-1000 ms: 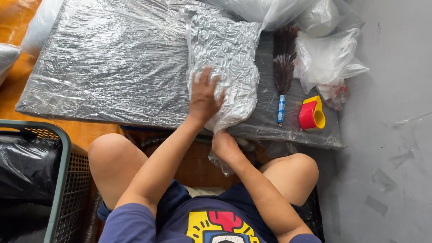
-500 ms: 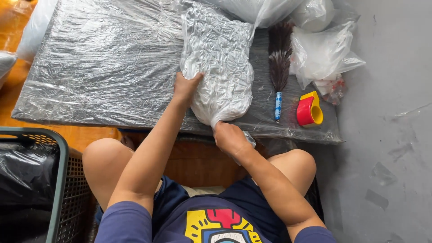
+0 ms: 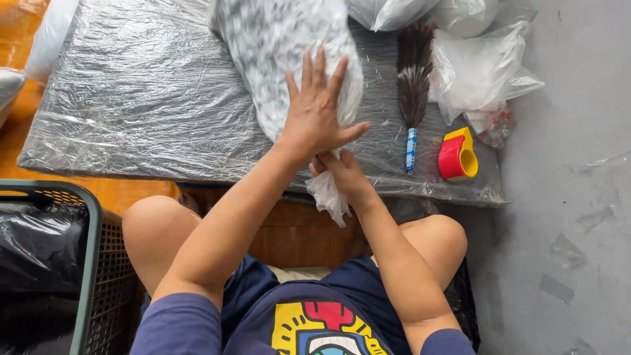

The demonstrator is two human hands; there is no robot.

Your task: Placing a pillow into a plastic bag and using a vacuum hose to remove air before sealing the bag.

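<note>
The left hand point(image 3: 317, 112) now presses flat, fingers spread, on the filled plastic bag point(image 3: 289, 59); the right hand point(image 3: 338, 172), at 6 o'clock, clenches its neck.

A grey-white speckled plastic bag point(image 3: 289, 59) is laid at the table's centre. Clear plastic bags point(image 3: 476, 72) are piled at the far right.

Bare forearms, bare knees, left hand point(image 3: 317, 117) and right hand point(image 3: 342, 172) without rings, watch or gloves; short-sleeved navy T-shirt point(image 3: 328, 315) with a cartoon chest print in yellow, red and pale blue; dark navy shorts
</note>
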